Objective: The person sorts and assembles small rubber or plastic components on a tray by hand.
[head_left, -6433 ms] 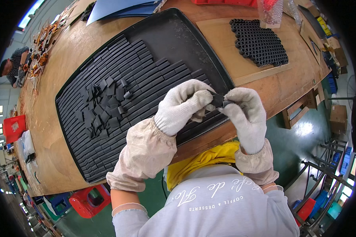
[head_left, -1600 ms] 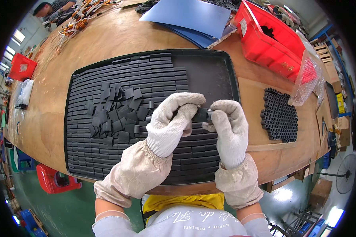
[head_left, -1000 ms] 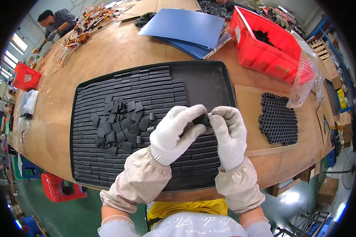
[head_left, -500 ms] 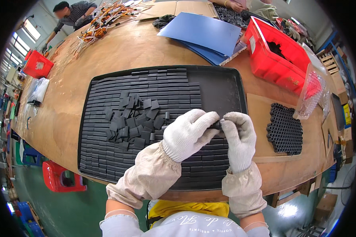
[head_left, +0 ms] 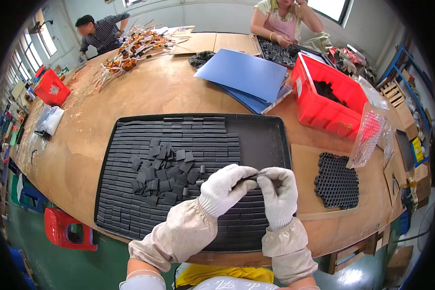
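My left hand (head_left: pixel 225 191), in a white knit glove, pinches a small black piece (head_left: pixel 254 178) in front of my chest. My right hand (head_left: pixel 279 197), gloved too, presses its fingertips against the other end of it. The fingers cover most of the piece, so its exact shape cannot be made out. Both hands hover over the right part of a black tray (head_left: pixel 263 145). Rows of flat black pieces (head_left: pixel 130 212) line most of that tray. On top of them lies a loose heap of small black squares (head_left: pixel 164 175), left of my left hand.
Right of the tray, a honeycomb block of black tubes (head_left: pixel 337 181) rests on cardboard (head_left: pixel 304 157). Behind stand a red bin (head_left: pixel 324 113) and blue sheets (head_left: pixel 244 72). Orange-and-white wire bundles (head_left: pixel 130 53) lie far left. Two other people are at the table's far side.
The view has tilted up, so the table and tray sit lower in the picture. My hands stay together on the black piece, with the left fingertips slightly shifted around it.
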Demonstrator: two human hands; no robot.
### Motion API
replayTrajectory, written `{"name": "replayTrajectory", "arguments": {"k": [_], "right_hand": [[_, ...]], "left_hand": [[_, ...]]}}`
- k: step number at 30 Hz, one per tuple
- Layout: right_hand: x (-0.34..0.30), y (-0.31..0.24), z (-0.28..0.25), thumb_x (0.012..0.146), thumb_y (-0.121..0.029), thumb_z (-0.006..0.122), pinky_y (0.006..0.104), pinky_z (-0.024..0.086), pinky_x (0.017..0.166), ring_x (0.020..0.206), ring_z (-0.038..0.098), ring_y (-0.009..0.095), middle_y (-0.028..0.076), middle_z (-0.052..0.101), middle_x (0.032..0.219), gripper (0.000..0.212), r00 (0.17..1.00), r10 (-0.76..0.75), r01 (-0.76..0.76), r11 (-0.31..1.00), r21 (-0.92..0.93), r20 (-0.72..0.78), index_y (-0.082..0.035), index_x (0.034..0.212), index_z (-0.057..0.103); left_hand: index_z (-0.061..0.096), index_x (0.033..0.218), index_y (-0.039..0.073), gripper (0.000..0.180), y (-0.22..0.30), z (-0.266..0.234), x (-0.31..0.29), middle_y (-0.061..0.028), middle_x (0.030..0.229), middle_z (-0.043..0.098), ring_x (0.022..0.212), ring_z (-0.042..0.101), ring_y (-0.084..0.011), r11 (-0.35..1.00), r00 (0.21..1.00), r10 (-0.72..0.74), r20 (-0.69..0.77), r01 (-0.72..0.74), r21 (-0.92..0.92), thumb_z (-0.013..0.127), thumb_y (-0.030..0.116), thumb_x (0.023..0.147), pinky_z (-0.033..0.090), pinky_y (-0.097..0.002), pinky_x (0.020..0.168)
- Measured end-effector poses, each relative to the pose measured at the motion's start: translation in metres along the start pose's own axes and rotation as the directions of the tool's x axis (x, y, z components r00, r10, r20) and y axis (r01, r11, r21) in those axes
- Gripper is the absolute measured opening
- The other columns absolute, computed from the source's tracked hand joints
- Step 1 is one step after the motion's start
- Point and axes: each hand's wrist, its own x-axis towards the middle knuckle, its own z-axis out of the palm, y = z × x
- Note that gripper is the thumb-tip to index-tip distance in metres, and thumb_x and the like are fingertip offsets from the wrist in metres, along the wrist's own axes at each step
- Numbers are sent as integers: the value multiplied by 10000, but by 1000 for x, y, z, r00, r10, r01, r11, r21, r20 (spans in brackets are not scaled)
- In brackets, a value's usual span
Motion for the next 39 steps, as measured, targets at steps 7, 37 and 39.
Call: {"name": "replayTrajectory", "arguments": {"k": [7, 37, 39], "right_hand": [[7, 3, -7, 876, 28, 683, 258, 537, 730, 806, 658, 144, 82, 662, 945, 120, 996, -70, 81, 974, -210, 59, -10, 980, 636], [-30, -36, -52, 753, -14, 745, 385, 531, 785, 891, 652, 315, 119, 664, 981, 287, 932, -256, 357, 767, -533, 256, -74, 1024, 670], [-46, -32, -67, 750, -7, 744, 380, 531, 782, 879, 654, 308, 112, 666, 958, 266, 953, -178, 287, 794, -536, 245, -73, 997, 671]], "left_hand": [[655, 1195, 50, 300, 13, -4, 7, 19, 856, 632, 719, 559, -29, 827, 864, -450, 224, 498, -259, 657, 227, 953, 475, -191, 617], [599, 1228, 55, 285, 6, -12, -1, 1, 837, 649, 634, 502, -21, 819, 844, -450, 290, 520, -243, 554, 233, 1010, 416, -185, 551], [618, 1229, 47, 281, -7, -13, 4, 13, 822, 612, 686, 540, -36, 955, 965, -248, 91, 259, -147, 570, 172, 982, 430, -178, 582]]}}
